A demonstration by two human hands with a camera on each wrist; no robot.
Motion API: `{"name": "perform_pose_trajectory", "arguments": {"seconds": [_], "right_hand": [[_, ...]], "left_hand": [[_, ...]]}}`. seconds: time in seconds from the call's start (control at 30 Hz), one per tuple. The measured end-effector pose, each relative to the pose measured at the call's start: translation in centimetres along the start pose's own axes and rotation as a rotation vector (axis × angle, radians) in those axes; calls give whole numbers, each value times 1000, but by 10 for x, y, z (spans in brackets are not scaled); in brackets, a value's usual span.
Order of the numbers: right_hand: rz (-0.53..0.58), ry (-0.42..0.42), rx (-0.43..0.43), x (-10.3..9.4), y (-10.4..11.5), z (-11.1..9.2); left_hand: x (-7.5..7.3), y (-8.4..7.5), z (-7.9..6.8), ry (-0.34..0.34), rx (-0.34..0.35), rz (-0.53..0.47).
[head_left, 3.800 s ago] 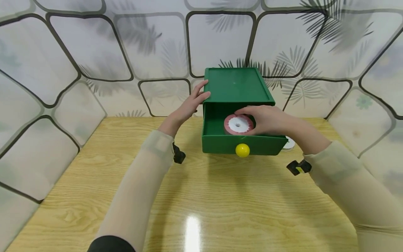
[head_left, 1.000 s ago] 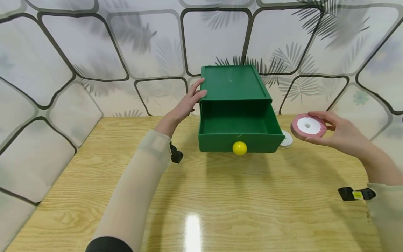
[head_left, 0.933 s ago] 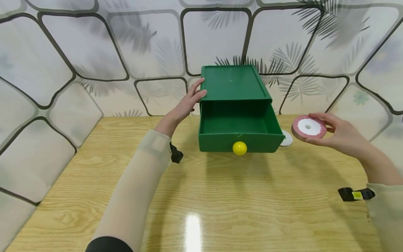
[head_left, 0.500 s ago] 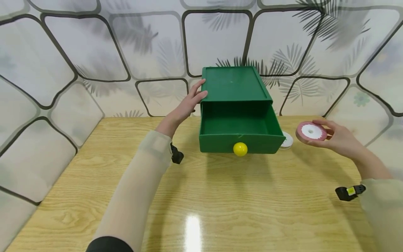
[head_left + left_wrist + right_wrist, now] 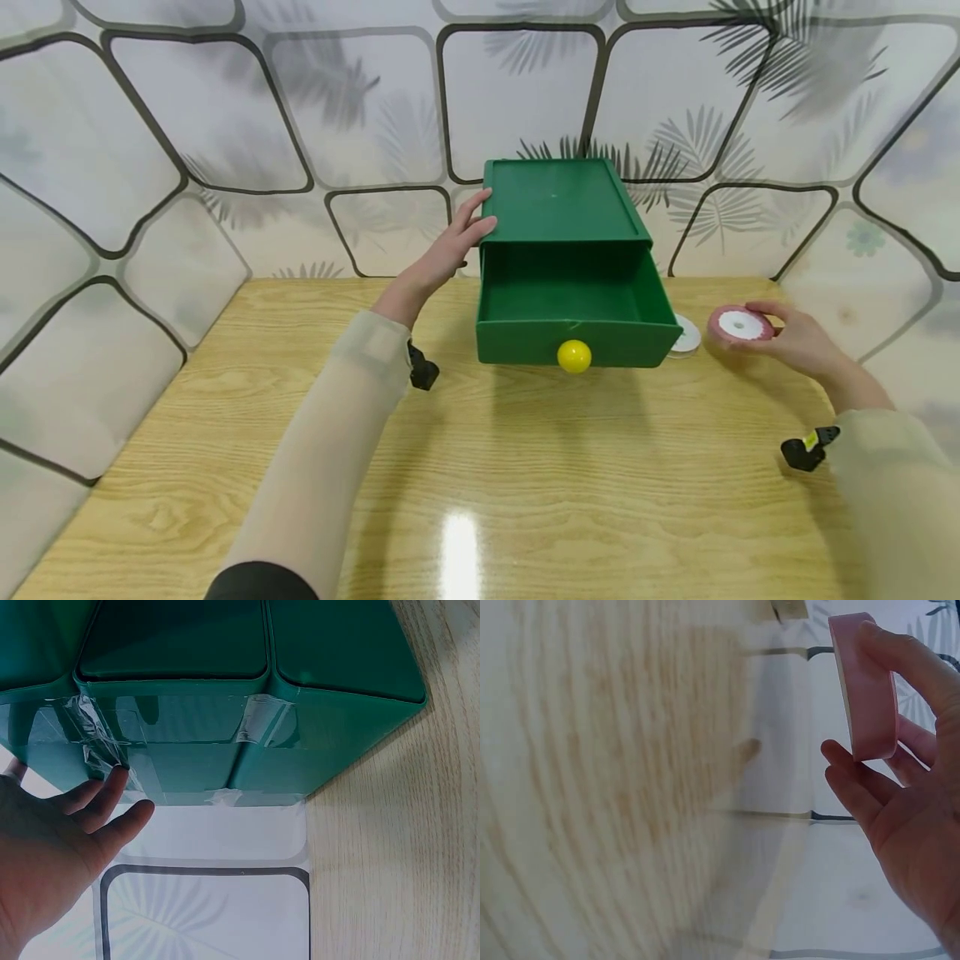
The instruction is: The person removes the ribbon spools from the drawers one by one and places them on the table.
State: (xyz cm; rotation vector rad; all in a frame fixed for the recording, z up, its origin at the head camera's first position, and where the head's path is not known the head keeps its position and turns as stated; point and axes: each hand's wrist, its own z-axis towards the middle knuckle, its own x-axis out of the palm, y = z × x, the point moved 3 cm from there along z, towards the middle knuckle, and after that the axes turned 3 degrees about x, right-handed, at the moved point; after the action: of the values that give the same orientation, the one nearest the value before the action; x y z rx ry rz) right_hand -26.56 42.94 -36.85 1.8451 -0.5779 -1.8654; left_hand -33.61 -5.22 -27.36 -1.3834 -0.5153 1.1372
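Observation:
In the head view a green drawer box (image 5: pixel 562 200) stands at the back, its drawer (image 5: pixel 517 343) pulled out with a yellow knob (image 5: pixel 574 357) on the front. Against the box's left side rests my left hand (image 5: pixel 442 254); the left wrist view shows its spread fingers at the clear tape around the stacked green units (image 5: pixel 180 645). My right hand (image 5: pixel 806 346) pinches a pink ribbon spool (image 5: pixel 720 325) with a white face, to the right of the drawer. In the right wrist view the spool (image 5: pixel 866 690) sits between thumb and fingers, apart from the tabletop.
A white round disc (image 5: pixel 686 338) lies on the wooden table (image 5: pixel 600 467), partly hidden behind the drawer's right corner. A patterned wall covering (image 5: pixel 517 100) stands behind the table and at its sides.
The right hand lifted the spool out of the drawer, carried it right, and has since lowered it toward the table. The left hand has stayed against the box.

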Motion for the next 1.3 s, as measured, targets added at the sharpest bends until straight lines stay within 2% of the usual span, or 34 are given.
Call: {"name": "perform_pose_trajectory", "arguments": {"seconds": [0.4, 0.67, 0.97, 1.07, 1.3], "right_hand": [[12, 61, 31, 15, -12, 10], [58, 137, 66, 20, -14, 13], [90, 158, 75, 23, -13, 15], [114, 137, 77, 20, -11, 13], [128, 7, 10, 7, 10, 2]], "left_hand": [[1, 0, 0, 0, -1, -6], [1, -1, 0, 0, -7, 4], [0, 1, 0, -4, -12, 7], [0, 1, -1, 0, -10, 12], [0, 0, -1, -1, -9, 11]]}}
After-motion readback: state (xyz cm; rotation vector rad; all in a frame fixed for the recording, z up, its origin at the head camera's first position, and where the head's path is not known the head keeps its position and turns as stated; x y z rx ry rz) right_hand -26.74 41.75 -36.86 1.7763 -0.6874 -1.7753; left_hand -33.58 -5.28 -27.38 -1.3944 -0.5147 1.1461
